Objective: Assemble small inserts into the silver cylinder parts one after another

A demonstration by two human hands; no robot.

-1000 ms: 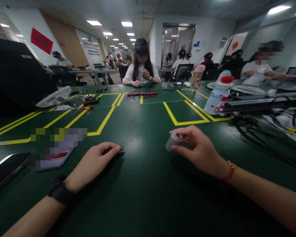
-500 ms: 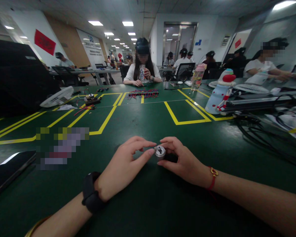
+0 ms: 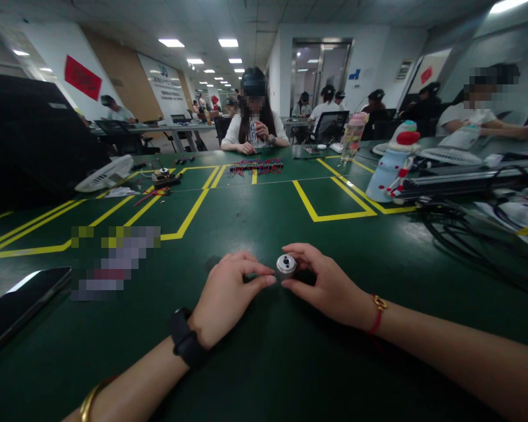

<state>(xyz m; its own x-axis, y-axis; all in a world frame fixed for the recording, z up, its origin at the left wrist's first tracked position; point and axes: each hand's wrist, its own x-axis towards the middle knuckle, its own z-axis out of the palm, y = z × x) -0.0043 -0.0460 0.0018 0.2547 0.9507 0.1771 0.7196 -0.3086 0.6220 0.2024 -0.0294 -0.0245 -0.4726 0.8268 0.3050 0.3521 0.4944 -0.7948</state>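
Observation:
A small round silver metal part (image 3: 286, 265), with dark holes in its top face, stands upright near the middle of the table. My right hand (image 3: 323, 281) is closed around its right side, the index finger behind it and the thumb in front. Just left of the part is my left hand (image 3: 235, 290), its thumb and index fingertips brought close in a pinch and apart from the metal. Whatever may lie between those fingertips is too small to make out. On the left wrist sits a black watch (image 3: 187, 338).
Yellow tape (image 3: 345, 218) marks areas on the green table (image 3: 255, 228). At left lie a phone (image 3: 30, 305) and a blurred patch. A bundle of wired parts (image 3: 256, 166) lies ahead, before a seated person. At right stand a blue bottle (image 3: 382, 176) and black cables (image 3: 462, 234).
My left hand has drawn back slightly down and left, off the metal part. The small dark piece that stood up on the part's top no longer shows. My right hand stays in place.

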